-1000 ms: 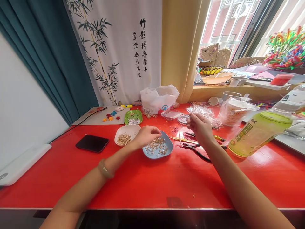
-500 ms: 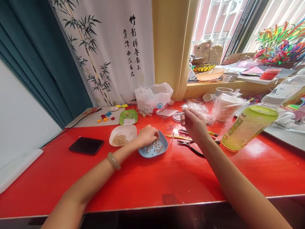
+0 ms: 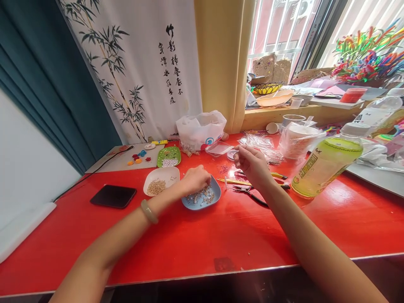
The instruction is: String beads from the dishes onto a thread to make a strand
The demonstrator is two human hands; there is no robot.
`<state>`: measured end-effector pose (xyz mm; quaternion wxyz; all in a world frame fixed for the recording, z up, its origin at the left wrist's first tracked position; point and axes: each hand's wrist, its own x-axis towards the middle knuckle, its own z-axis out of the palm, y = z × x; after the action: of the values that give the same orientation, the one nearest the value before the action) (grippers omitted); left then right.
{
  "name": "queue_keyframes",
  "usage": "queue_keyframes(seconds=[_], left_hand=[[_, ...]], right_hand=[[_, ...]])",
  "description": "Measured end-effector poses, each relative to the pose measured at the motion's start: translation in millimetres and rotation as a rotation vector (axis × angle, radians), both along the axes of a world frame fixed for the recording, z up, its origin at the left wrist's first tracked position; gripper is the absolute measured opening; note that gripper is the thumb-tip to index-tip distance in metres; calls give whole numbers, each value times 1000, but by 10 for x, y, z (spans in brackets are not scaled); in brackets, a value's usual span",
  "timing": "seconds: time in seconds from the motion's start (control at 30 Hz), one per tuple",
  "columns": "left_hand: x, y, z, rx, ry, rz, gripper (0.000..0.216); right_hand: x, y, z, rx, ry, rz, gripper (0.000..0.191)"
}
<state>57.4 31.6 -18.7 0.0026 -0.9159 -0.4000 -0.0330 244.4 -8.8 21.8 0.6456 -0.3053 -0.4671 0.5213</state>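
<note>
My left hand, a bangle on its wrist, reaches over the blue dish of small clear and gold beads. Its fingertips are pinched together at the beads; what they hold, if anything, is hidden. To the right, my right hand is raised above the table with thumb and forefinger pinched. A short bead string of clear beads hangs below and left of those fingers, its thread too fine to follow. Left of the blue dish is a white dish with gold beads.
Pliers and yellow-handled tools lie under my right forearm. Close by leans a drink bottle. A phone lies left, a green dish behind the white one, and a plastic bag at the back of the red table.
The view has shifted slightly. My right hand and the hanging beads are a little further left; my left hand stays at the blue dish, still pinched.
</note>
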Motion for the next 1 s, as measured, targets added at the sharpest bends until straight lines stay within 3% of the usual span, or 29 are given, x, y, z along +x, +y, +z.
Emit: queue_keyframes(seconds=[0.17, 0.47, 0.6, 0.73, 0.9, 1.0], left_hand=[[33, 44, -25, 54, 72, -71, 23], [87, -73, 87, 88, 185, -164, 20], [48, -72, 109, 36, 107, -117, 17], [-70, -35, 122, -158, -347, 62, 15], [-217, -84, 108, -707, -1105, 204, 15], [-264, -151, 69, -925, -1409, 277, 20]], right_hand=[[-1, 19, -19, -3, -28, 0, 12], [-6, 18, -35, -19, -54, 3, 14], [-11, 16, -40, -35, -59, 11, 15], [-58, 6, -48, -73, -94, 28, 17], [-221, -55, -99, -106, -215, 123, 20], [-357, -134, -119, -129, -329, 188, 20]])
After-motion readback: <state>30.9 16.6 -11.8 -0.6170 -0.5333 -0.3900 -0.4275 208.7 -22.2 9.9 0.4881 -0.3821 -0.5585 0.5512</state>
